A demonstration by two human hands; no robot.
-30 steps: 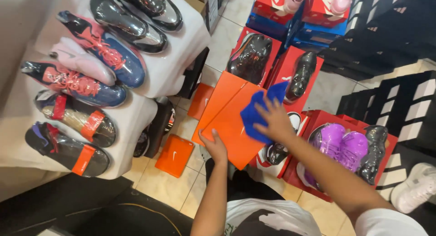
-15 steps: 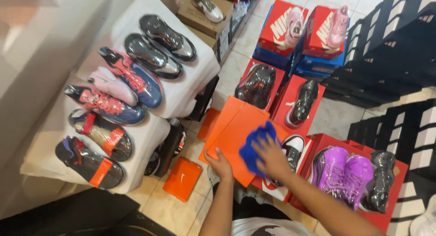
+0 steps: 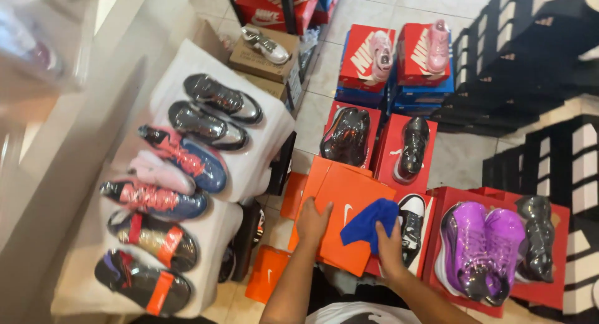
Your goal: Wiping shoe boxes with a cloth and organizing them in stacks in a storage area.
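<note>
While my left hand [image 3: 313,223] presses flat on the orange box lid [image 3: 349,221] at lower centre, steadying it, my right hand [image 3: 388,249] grips a blue cloth [image 3: 369,222] against its surface.

Ur left hand [image 3: 313,221] lies flat on the orange box [image 3: 349,227]. Ur right hand [image 3: 388,248] presses a blue cloth [image 3: 368,221] on it. Purple shoes [image 3: 479,249] sit right of that hand.

Pale tiled floor [image 3: 458,162] crowded with red shoe boxes [image 3: 368,49] and stacked black boxes [image 3: 530,62]; shrink-wrapped sneakers [image 3: 215,99] line a white-draped table [image 3: 262,155] at left under bright light.
</note>
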